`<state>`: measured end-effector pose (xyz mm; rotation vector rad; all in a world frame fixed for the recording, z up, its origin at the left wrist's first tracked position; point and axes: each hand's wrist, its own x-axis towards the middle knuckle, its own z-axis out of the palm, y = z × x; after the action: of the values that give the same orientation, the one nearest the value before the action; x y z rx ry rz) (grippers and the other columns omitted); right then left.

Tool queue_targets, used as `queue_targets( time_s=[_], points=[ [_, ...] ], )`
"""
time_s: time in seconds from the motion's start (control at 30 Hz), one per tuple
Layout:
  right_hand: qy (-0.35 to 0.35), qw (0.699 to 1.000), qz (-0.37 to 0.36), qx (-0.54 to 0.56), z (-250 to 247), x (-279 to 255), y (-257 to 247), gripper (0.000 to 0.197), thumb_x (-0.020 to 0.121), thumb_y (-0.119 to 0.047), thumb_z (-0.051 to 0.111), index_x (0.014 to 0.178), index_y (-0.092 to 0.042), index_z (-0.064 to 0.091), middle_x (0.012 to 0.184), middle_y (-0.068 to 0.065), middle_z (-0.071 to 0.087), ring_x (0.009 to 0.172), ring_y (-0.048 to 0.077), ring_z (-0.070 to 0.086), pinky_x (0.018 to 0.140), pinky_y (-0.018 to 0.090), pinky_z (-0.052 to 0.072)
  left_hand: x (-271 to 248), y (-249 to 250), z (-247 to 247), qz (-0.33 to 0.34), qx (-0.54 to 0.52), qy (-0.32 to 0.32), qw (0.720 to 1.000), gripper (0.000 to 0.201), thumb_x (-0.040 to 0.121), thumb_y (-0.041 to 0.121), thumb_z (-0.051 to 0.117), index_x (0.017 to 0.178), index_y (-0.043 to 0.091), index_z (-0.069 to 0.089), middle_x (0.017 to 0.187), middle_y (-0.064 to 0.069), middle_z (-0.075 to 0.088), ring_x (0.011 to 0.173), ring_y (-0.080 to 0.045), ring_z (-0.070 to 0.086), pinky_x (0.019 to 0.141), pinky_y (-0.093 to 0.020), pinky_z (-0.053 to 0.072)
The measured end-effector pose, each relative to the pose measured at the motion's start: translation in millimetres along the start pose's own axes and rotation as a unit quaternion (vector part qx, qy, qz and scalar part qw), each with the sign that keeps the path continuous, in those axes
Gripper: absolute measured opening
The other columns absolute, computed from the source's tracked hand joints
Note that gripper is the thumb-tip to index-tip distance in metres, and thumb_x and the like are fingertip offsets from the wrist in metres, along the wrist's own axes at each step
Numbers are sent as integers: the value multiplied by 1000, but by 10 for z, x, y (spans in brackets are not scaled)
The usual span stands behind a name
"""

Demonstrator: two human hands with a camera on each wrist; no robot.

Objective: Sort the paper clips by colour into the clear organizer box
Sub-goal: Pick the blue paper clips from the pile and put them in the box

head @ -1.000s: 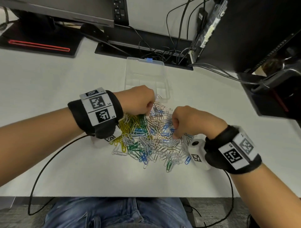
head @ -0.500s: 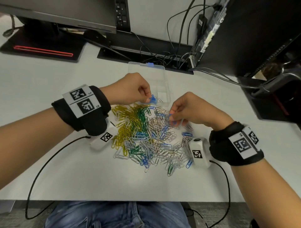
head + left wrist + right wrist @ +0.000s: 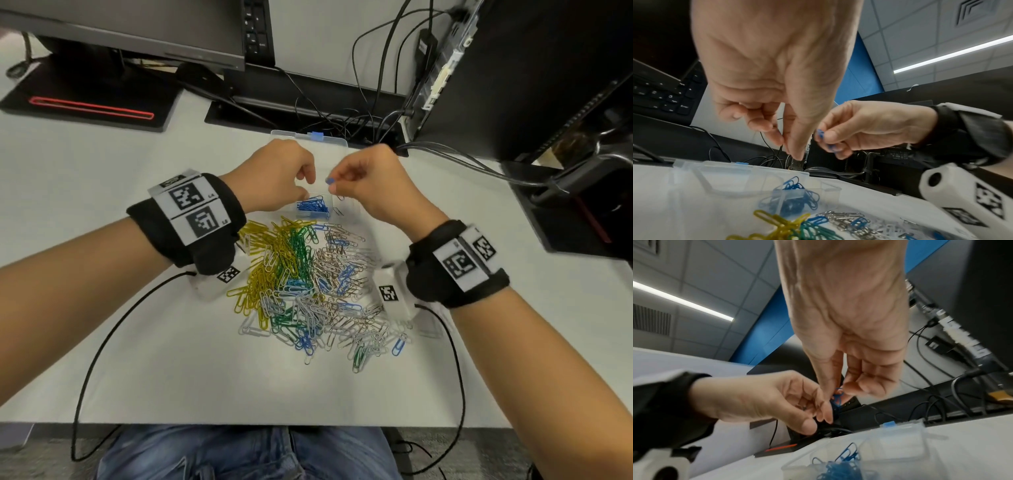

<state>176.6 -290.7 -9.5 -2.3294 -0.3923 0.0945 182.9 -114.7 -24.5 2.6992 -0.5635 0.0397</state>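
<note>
Over the clear organizer box (image 3: pixel 337 142), the right hand (image 3: pixel 371 185) pinches a blue paper clip (image 3: pixel 330 180) above the blue-filled compartment (image 3: pixel 313 207), the left hand (image 3: pixel 274 178) loosely curled, apparently empty; best released low, squarely inside.

Above the clear plastic organizer box (image 3: pixel 740 177) holding blue paper clips (image 3: pixel 795 196), the left hand (image 3: pixel 772 78) hangs with fingers loosely curled while the right hand (image 3: pixel 869 128) pinches a small blue paper clip (image 3: pixel 820 134) beside it.
</note>
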Motion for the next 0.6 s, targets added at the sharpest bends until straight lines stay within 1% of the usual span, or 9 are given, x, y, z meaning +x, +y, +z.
queue_targets(
  time_s=[0.1,0.17,0.2,0.3,0.37,0.4,0.47,0.53,0.6],
  points=[
    [-47,997,-16,-59,43,85,-51,22,77,-13,77,98,-9,73,87,10,70,70,12,57,73,32,51,-118,30,-55,13,-4,-3,1000,22,81,23,71,101,16,66,93,1,59,83,-17,51,71,-27,37],
    [-56,994,-7,-99,-6,32,-40,32,76,-15,77,107,-12,69,94,6,67,71,9,54,72,29,49,-223,53,-80,46,-2,-41,998,26,83,25,70,108,19,65,95,3,56,85,-15,50,73,-29,39],
    [-52,992,3,-117,-54,-26,-18,34,76,-15,77,109,-14,68,96,5,64,71,9,52,70,28,45,-278,67,-84,68,2,-65,996,30,84,27,69,112,21,63,99,2,56,88,-15,49,77,-31,41],
    [-85,974,79,-196,-231,-316,83,40,75,-14,78,112,-18,63,100,1,56,78,15,51,63,23,37,-396,96,-52,111,62,-125,984,45,88,36,62,131,24,53,123,-2,52,113,-21,43,93,-39,38],
    [-134,946,156,-252,-309,-536,176,39,74,-14,79,108,-18,59,102,0,51,76,16,52,54,21,35,-423,127,3,132,126,-152,971,54,90,42,56,140,27,42,135,0,44,122,-22,35,96,-38,34],
    [-151,934,195,-260,-333,-637,219,37,73,-12,79,104,-17,57,101,1,51,70,15,52,52,21,37,-428,148,33,147,138,-166,965,55,91,43,54,142,29,39,137,2,42,124,-21,33,96,-38,32],
    [-176,913,258,-261,-359,-800,276,36,71,-10,79,98,-12,56,92,5,55,63,18,56,52,27,48,-437,204,90,180,119,-199,956,53,91,42,55,141,33,38,136,4,42,125,-18,31,96,-35,29],
    [-207,897,289,-262,-352,-892,299,34,71,-10,80,95,-5,58,79,9,59,64,27,60,60,34,56,-450,285,138,221,90,-228,944,49,91,38,56,138,37,42,133,6,43,122,-15,31,94,-31,27],
    [-229,891,283,-272,-313,-919,294,30,72,-9,79,93,-2,60,79,14,61,71,34,64,64,40,58,-456,373,183,263,87,-249,928,43,92,36,56,134,39,47,130,7,44,117,-14,33,94,-30,30]
  ],
)
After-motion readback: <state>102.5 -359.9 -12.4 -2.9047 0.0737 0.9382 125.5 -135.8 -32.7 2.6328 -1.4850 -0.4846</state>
